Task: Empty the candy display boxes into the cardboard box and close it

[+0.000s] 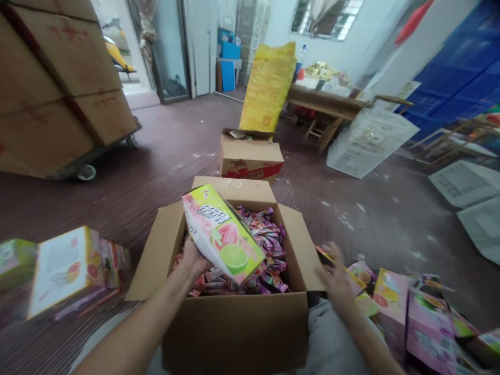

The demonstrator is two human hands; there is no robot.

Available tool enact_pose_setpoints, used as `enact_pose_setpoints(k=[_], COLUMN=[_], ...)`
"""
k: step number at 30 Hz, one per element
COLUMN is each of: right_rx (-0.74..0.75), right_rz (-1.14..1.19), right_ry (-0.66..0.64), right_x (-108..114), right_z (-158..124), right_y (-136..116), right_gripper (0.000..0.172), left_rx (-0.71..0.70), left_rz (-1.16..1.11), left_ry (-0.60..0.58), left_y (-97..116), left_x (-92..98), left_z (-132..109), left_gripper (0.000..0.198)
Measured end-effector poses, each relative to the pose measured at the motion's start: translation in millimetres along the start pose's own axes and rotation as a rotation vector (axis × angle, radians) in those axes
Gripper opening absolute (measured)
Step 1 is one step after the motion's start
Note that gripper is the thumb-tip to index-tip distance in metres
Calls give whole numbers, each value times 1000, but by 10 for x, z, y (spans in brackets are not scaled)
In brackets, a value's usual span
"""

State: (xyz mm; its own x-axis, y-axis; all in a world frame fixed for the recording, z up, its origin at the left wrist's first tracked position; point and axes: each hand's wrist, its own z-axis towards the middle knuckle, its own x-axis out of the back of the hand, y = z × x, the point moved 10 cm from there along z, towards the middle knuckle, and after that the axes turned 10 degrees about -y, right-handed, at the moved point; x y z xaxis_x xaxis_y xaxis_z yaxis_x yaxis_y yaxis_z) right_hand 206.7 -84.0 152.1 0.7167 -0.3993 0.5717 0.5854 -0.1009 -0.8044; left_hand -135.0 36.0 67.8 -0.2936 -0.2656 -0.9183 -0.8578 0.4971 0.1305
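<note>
A cardboard carton (234, 333) is set between the legs (330, 338), flaps (302, 245) folded outward, presumably for access. Over its mouth, a green guava-and-lime box (224, 234) is held tilted, clasped by the left hand (195, 260). Apart, beside one flap, the right hand (336, 278) is blurred; its grip cannot be told. Purple-wrapped packets (271, 239) are left uncovered rightward, giving room.
</note>
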Motion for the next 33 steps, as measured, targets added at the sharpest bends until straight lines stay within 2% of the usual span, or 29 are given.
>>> enact_pose_setpoints(k=[2,3,4,6,8,9,11,12,13,15,17,19,21,24,26,30,33], right_rx=[77,92,74,20,-42,-61,-50,-24,12,69,56,19,28,116,186,367,444], right_rz=[181,254,323,478,611,661,704,696,669,596,562,574,575,520,494,479,428], right_ry=[-373,-452,-456,-360,-271,-253,-223,-223,-246,-339,-473,-536,-524,-462,-437,-352,-297], right_x=[-954,-1291,-1517,-1707,-1673,-1611,-1407,-1311,-1251,-1262,-1424,-1548,-1549,-1381,-1249,-1015,-999], right_z=[-184,-261,-291,-239,-114,-41,114,188,257,371,449,520,596,671,672,597,513], right_y=[-419,-632,-805,-1074,-1237,-1296,-1392,-1435,-1478,-1531,-1501,-1437,-1426,-1535,-1653,-1898,-1957], right_gripper=[99,115,123,125,121,119,113,107,102,98,99,103,111,120,116,101,96], left_rx=[-47,-52,-48,-45,-47,-37,-22,-34,-65,-180,-257,-300,-340,-448,-488,-462,-502], left_rz=[-13,-5,11,66,164,231,377,437,478,502,501,543,597,630,633,558,485], left_ry=[10,9,-2,-9,75,165,368,419,407,236,82,62,61,-2,-46,-167,-235], left_y=[-48,-89,-130,-138,-2,116,440,617,779,1018,1100,1108,1096,1112,1101,990,1010], left_x=[-34,-54,-78,-92,-2,87,262,290,260,69,-99,-139,-162,-257,-309,-426,-531], left_z=[1,4,12,32,39,25,-37,-53,-36,52,110,124,125,108,109,148,95], left_gripper=[53,55,57,60,58,58,61,65,69,75,66,48,37,34,35,42,44])
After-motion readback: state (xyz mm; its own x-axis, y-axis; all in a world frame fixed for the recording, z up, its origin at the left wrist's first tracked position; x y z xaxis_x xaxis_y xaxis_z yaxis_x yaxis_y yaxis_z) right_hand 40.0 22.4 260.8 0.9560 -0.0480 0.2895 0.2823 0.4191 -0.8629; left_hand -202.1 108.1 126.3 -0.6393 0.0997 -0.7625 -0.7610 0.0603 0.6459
